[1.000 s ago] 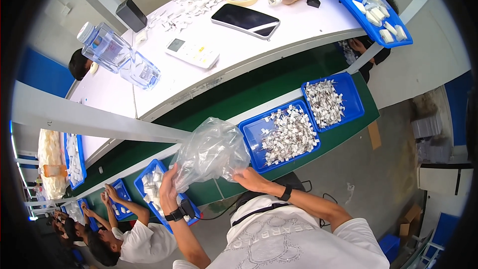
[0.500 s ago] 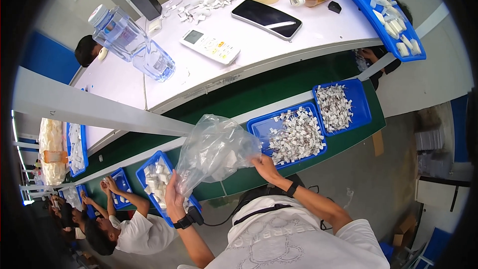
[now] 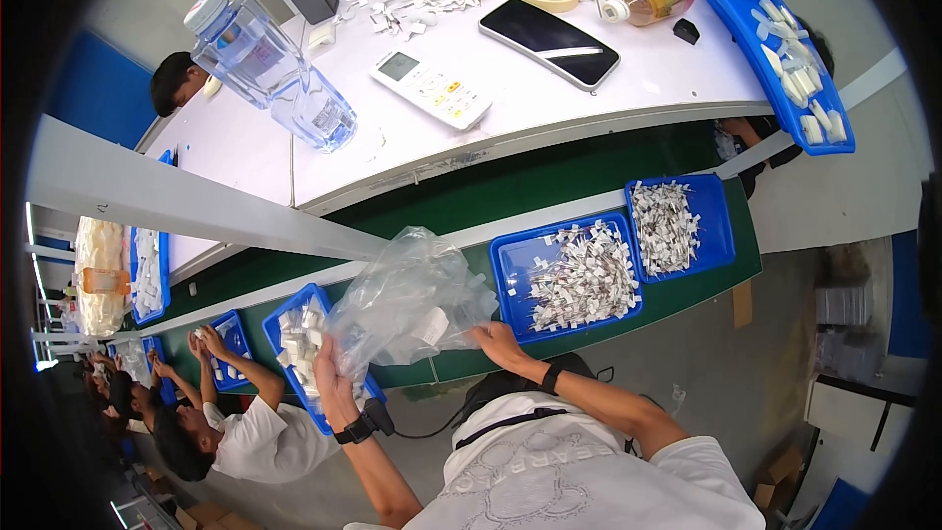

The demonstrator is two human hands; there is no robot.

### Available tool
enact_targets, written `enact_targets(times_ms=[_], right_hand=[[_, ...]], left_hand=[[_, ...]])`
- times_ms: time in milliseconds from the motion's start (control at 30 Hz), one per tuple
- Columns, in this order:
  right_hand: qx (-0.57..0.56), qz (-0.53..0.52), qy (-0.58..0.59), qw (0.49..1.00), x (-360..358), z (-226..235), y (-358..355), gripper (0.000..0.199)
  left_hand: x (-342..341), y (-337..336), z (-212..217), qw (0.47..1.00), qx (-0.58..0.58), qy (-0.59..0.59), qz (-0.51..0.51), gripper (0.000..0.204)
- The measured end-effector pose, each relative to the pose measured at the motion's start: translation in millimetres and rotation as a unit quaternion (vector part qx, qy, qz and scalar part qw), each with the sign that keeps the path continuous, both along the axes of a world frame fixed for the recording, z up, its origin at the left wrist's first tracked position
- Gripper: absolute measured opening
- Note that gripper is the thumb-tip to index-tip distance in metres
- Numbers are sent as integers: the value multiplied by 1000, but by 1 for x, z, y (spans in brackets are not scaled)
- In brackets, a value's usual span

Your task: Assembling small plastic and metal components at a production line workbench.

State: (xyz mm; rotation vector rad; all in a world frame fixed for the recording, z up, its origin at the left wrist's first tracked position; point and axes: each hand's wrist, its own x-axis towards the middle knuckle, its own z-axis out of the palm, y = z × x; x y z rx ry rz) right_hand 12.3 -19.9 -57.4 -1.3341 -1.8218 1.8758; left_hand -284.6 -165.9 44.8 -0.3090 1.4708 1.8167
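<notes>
A clear plastic bag [image 3: 397, 285] is stretched between my two hands above the green bench. My left hand [image 3: 334, 383] grips its left side, fingers closed on the film. At its lower right corner, my right hand [image 3: 498, 344] pinches the edge. A whitish patch [image 3: 432, 326] shows through the film; I cannot tell what it is. Just left of my left hand, and partly behind it, sits a blue tray [image 3: 316, 296] of white blocky parts. To the right of the bag lies a blue tray [image 3: 514, 270] heaped with small white pieces with thin wire-like leads.
Another blue tray [image 3: 716, 226] of similar pieces stands farther right on the green bench [image 3: 442, 198]. The white table beyond holds a water bottle [image 3: 270, 69], remote control [image 3: 432, 88], phone [image 3: 549, 42], tape roll [image 3: 547, 2] and drink bottle [image 3: 653, 0]. Co-workers sit to the left; a slanted white post [image 3: 226, 201] crosses there.
My hands have shifted slightly left and down with the bag, which looks flatter and more spread. The whole view has shifted a little. Both hands keep their hold.
</notes>
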Motion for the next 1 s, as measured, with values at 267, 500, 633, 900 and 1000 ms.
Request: enact_targets(times_ms=[267, 500, 633, 900, 1000], right_hand=[[-77, -10, -40, 996, 25, -22, 11, 42], [204, 58, -16, 977, 31, 26, 8, 31], [386, 140, 90, 907, 22, 73, 14, 19], [259, 328, 286, 862, -50, 102, -27, 40], [-169, 205, 266, 926, -35, 38, 10, 36]], left_hand=[[-1, 27, -8, 987, -35, 145, -56, 24], [-38, -12, -56, 995, 33, 93, -11, 40], [-34, -11, -68, 992, -22, 117, -42, 48], [-64, -100, -114, 996, 18, -50, 72, 35], [-10, -42, -102, 732, -270, 532, -329, 43]])
